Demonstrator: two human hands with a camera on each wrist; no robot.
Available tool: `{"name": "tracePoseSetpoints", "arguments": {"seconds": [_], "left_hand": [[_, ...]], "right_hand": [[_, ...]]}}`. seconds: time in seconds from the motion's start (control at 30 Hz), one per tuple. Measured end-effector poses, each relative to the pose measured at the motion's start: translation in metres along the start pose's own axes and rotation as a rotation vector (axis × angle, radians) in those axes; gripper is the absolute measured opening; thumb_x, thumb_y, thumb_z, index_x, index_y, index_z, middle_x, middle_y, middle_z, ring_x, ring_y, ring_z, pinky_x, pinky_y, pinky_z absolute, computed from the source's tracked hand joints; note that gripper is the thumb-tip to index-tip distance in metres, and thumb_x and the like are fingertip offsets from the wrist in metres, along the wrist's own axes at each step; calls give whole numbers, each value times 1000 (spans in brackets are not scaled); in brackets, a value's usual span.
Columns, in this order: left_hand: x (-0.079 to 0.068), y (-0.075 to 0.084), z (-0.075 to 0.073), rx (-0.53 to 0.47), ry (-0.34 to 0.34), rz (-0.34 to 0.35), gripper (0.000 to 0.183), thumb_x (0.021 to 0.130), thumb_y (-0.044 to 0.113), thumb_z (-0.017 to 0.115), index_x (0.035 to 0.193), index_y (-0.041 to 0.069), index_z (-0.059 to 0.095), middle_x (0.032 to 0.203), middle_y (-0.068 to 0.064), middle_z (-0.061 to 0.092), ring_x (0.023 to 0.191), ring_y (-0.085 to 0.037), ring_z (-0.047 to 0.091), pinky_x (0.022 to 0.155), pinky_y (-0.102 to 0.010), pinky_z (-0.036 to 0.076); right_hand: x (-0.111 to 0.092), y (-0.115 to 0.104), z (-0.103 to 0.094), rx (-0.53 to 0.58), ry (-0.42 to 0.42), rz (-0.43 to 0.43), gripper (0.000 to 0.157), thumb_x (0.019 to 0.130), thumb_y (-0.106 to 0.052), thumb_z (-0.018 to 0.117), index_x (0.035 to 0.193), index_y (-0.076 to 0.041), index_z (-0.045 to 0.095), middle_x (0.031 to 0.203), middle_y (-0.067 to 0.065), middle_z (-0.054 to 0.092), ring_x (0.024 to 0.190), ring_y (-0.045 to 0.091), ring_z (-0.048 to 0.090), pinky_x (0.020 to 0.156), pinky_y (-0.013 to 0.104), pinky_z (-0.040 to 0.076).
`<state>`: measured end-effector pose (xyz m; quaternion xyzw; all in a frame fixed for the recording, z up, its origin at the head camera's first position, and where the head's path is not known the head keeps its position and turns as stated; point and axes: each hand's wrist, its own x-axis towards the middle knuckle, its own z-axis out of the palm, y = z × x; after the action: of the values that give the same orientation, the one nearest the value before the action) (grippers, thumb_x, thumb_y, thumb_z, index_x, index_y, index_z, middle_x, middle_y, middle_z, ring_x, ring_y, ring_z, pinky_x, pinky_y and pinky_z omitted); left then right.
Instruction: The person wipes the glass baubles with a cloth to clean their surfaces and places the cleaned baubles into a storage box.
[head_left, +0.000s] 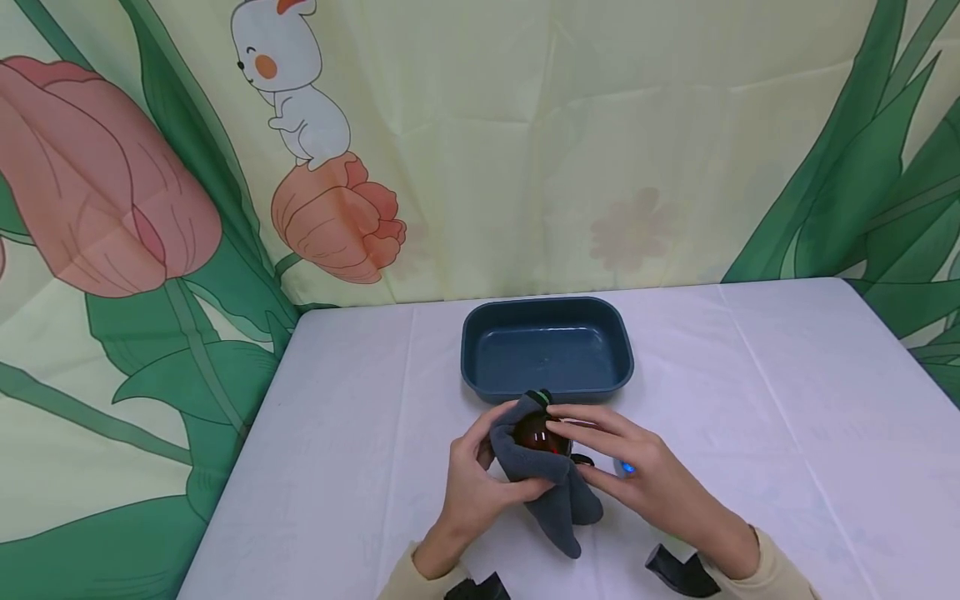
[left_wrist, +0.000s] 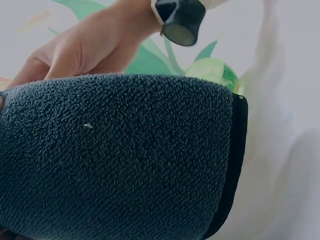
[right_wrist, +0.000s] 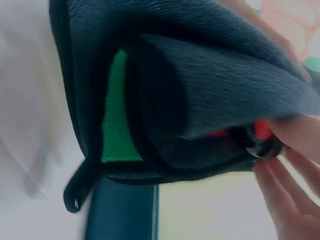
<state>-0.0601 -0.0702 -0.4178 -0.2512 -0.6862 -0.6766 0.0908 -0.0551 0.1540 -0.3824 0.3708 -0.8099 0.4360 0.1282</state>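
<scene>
1. My left hand (head_left: 480, 490): fingers curled round grey cloth (head_left: 523, 465), thumb in front, probably to cradle what's inside.
2. Glossy dark-red item (head_left: 538, 433): cloth likely cushions it; sits in the fold, between both hands' fingers. Type unclear.
3. Blue tray (head_left: 547, 346): on counter (head_left: 330, 450), just beyond fingertips, likely for easy reach.
4. My right hand (head_left: 647, 460): fingers slightly spread, thumb opposite, pinching item, presumably steadying it.

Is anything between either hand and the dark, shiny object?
For the left hand, yes: the cloth, folded round the object. For the right hand, nothing visible: in the head view it appears to touch the object directly, at the cloth's opening.
</scene>
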Motion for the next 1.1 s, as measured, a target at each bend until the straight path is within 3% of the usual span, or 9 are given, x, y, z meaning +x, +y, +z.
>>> {"name": "tracePoseSetpoints", "arguments": {"seconds": [0.07,0.17,0.47,0.6,0.67,0.8,0.9,1.0,1.1], "left_hand": [[0,0,1,-8,0,-3,72,72,-1,85,136,4,55,124,-18,66,106,-20,69,90,-34,59],[-1,1,2,-15,4,-16,71,72,-1,85,136,4,55,124,-19,66,105,-20,69,90,-34,59],[0,2,3,21,0,-5,74,71,0,87,137,5,53,124,-17,66,109,-20,68,94,-33,57],[1,3,3,20,-9,3,76,71,0,87,138,5,52,125,-16,66,110,-20,67,95,-33,56],[1,3,4,19,-10,2,76,71,0,87,139,5,52,126,-16,66,110,-20,67,96,-33,56],[0,3,4,12,-7,-11,76,71,1,87,139,6,52,127,-16,65,110,-21,67,97,-33,55],[0,3,4,1,-4,-32,74,73,1,86,139,6,52,129,-16,64,111,-22,67,98,-33,55],[0,2,4,1,0,-47,73,73,1,86,138,6,53,130,-15,64,113,-22,66,98,-33,54],[0,2,3,5,0,-40,73,73,0,86,138,6,54,129,-16,64,112,-21,67,98,-33,54]], "right_hand": [[0,2,2,20,6,-47,46,98,-36,56,135,-10,61,139,6,57,130,12,52,101,13,46],[-1,2,3,25,4,-43,47,99,-38,54,135,-9,61,139,7,57,130,12,52,102,14,45],[-2,0,3,19,-7,19,50,97,-43,53,135,-11,62,138,7,57,130,12,52,102,14,45],[-2,0,3,33,11,38,48,95,-37,59,135,-11,62,137,7,58,127,11,55,100,15,47],[-2,-1,4,89,18,89,46,93,-26,67,135,-11,61,135,7,59,123,10,58,97,18,51],[1,-2,4,275,20,270,53,85,-1,75,136,-11,60,133,10,61,113,8,65,89,28,58],[2,-3,4,368,5,379,53,86,-1,73,137,-10,59,135,14,60,113,5,64,88,30,59],[2,-3,2,378,-27,400,52,89,-6,72,139,-9,57,137,15,58,115,4,62,89,31,58],[3,-4,0,317,-52,362,54,89,-8,73,139,-11,57,136,12,59,116,6,62,89,33,58]]}}
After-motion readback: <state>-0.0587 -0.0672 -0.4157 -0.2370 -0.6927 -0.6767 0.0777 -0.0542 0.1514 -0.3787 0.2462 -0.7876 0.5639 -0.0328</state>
